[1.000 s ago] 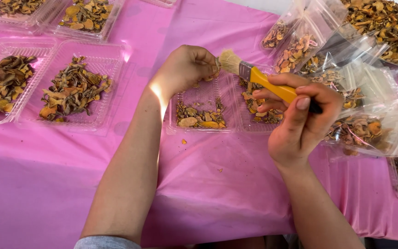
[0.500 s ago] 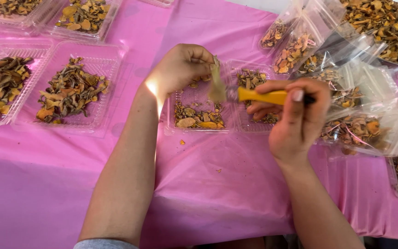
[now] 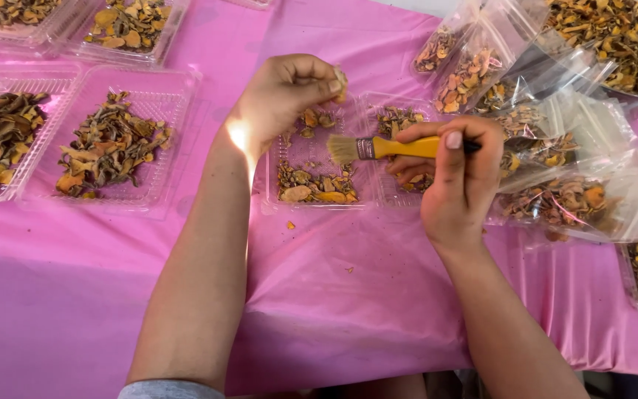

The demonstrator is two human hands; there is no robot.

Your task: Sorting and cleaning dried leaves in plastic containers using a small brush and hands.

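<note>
Left hand (image 3: 282, 96) pinches a dried piece (image 3: 340, 80) above clear tray (image 3: 311, 159) | right hand (image 3: 455, 174) clenches yellow-handled brush (image 3: 378, 148), bristles just below the pinched piece | pink cloth (image 3: 334, 295) underneath

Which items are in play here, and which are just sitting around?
In play:
left hand pinching a dried piece
right hand holding the yellow brush
open clear tray beneath

Sitting around:
filled trays at left
clear bags at right
pink cloth
</note>
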